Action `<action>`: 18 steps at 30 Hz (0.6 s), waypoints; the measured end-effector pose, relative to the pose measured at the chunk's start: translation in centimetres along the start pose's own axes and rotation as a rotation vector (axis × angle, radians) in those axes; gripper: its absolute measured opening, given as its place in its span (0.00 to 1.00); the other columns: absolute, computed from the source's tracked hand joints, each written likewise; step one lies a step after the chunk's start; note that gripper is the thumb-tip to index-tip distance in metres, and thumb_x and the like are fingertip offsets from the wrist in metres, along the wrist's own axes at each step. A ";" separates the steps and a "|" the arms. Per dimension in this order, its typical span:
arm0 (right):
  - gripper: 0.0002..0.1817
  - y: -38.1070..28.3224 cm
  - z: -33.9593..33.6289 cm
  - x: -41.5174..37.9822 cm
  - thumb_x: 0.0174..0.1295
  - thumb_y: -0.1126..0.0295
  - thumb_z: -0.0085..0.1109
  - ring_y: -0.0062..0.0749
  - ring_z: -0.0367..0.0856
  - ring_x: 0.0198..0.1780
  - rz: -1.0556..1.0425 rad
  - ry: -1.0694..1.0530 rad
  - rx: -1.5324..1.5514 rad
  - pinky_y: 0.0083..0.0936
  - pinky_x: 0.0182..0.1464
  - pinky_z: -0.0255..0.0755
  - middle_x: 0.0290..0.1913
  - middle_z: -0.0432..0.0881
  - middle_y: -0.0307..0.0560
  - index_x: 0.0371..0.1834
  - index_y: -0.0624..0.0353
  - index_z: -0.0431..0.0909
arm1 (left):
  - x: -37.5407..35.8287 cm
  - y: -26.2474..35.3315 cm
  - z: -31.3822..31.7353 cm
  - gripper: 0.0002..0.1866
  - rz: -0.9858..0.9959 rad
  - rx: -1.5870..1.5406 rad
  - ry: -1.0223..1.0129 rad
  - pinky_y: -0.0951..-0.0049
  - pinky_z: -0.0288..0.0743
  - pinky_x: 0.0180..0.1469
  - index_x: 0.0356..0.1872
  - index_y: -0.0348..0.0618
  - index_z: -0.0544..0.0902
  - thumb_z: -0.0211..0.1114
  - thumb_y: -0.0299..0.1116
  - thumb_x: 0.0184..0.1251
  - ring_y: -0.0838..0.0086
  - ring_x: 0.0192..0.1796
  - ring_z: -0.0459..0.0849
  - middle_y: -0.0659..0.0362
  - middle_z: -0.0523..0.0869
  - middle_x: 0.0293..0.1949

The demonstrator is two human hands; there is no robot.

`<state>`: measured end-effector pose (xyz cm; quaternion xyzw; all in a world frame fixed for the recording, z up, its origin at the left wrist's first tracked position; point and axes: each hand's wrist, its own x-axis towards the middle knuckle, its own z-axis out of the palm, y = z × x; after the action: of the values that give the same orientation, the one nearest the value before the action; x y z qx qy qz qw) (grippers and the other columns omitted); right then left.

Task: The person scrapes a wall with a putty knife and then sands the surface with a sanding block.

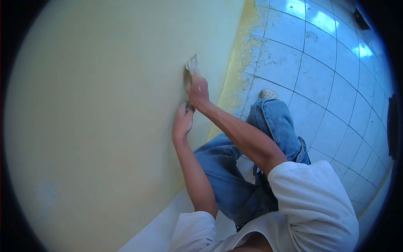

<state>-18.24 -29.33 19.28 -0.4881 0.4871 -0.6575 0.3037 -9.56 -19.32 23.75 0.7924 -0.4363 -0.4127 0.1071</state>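
My right hand is wrapped round a putty knife, whose pale, smeared blade points up and away from me at the yellow wall. Just below it, my left hand is close to the wall with its fingers curled. A small dark piece shows between those fingers, under the right wrist, but I cannot make out what it is. White specks mark the back of the right hand. Whether the blade touches the wall is not clear.
A white tiled floor runs along the wall, with yellowish crumbs and dust at the wall's foot. My bent leg in jeans and a light clog are at the right. Dark objects stand at the far right edge.
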 end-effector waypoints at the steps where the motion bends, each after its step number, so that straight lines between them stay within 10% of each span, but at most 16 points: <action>1: 0.35 0.0 0.8 -0.5 0.57 0.91 0.49 0.68 0.79 0.67 0.057 0.007 -0.029 0.49 0.66 0.80 0.71 0.77 0.71 0.72 0.67 0.74 | -0.3 0.2 -0.2 0.26 0.054 0.050 0.041 0.60 0.69 0.75 0.75 0.29 0.73 0.56 0.35 0.85 0.55 0.71 0.81 0.41 0.83 0.69; 6: 0.31 0.2 -0.1 -0.4 0.60 0.87 0.51 0.68 0.86 0.53 -0.049 -0.029 0.033 0.53 0.58 0.81 0.59 0.84 0.73 0.71 0.68 0.74 | 0.3 -1.1 0.2 0.29 0.048 -0.001 0.073 0.58 0.69 0.74 0.76 0.30 0.72 0.60 0.41 0.84 0.48 0.75 0.78 0.37 0.81 0.71; 9: 0.30 -0.2 -1.7 -0.3 0.63 0.86 0.49 0.71 0.86 0.50 0.796 -0.277 0.056 0.52 0.56 0.82 0.57 0.84 0.74 0.71 0.68 0.74 | 0.1 -0.4 0.0 0.28 0.081 -0.084 -0.039 0.58 0.70 0.74 0.76 0.33 0.73 0.60 0.41 0.84 0.47 0.72 0.80 0.38 0.82 0.70; 13: 0.29 -0.4 0.5 0.3 0.66 0.85 0.46 0.69 0.88 0.50 0.238 -0.044 -0.084 0.51 0.56 0.81 0.53 0.87 0.73 0.73 0.68 0.73 | -0.4 -1.6 0.4 0.27 0.100 0.056 0.070 0.60 0.71 0.72 0.74 0.33 0.74 0.60 0.42 0.84 0.48 0.67 0.82 0.40 0.84 0.67; 18: 0.22 1.3 -0.1 -2.1 0.68 0.80 0.46 0.69 0.88 0.46 0.664 -0.153 -0.116 0.57 0.49 0.79 0.41 0.87 0.74 0.64 0.74 0.77 | 0.0 -0.6 0.3 0.21 0.090 -0.002 0.017 0.69 0.72 0.66 0.67 0.35 0.79 0.59 0.40 0.85 0.68 0.57 0.82 0.54 0.87 0.53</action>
<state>-17.73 -27.87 17.30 -0.3673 0.6318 -0.4552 0.5086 -9.44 -18.90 23.23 0.7754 -0.4701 -0.4010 0.1304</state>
